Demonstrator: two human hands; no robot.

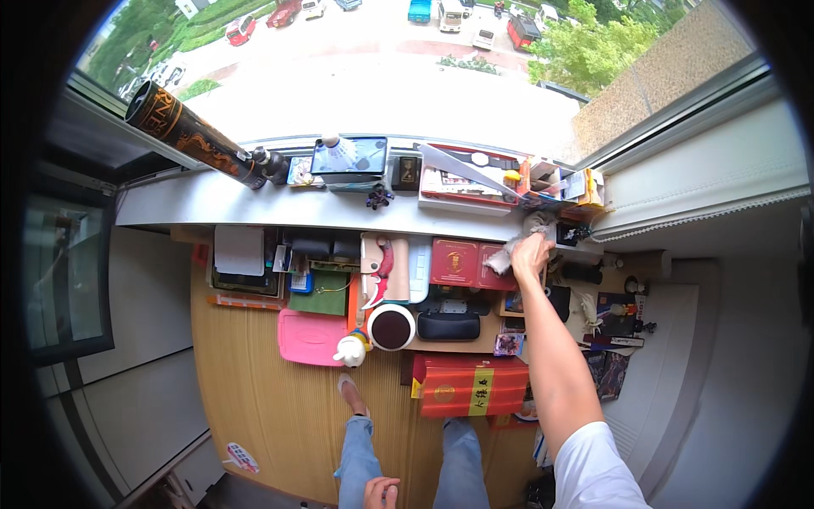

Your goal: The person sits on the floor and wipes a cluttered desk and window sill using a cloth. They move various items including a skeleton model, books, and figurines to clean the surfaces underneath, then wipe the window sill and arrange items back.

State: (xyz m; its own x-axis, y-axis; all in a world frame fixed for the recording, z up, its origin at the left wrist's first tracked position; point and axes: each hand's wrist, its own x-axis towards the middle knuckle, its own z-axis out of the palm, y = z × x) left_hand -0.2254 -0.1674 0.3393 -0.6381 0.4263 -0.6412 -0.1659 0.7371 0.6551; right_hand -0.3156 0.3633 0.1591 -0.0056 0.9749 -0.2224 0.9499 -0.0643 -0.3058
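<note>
My right hand (533, 256) is stretched out to the right end of the white windowsill (356, 210) and grips a crumpled grey cloth (539, 224). One part of the cloth lies at the sill, and another hangs over the dark red booklets (455, 262) on the shelf below. Just beyond the cloth stand an orange-and-yellow box (590, 191) of small items and a small dark figure (572, 234). Down at the bottom edge, my left hand (381, 493) is by my left knee, its fingers loosely bent and partly cut off by the frame.
Along the sill are a black shuttlecock tube (197, 137), a tablet (348, 156) with a shuttlecock on it, and a red-edged tray (467, 178). Below lie a pink lid (311, 337), a round white-rimmed object (391, 327), a black case (448, 326) and a red gift bag (474, 388).
</note>
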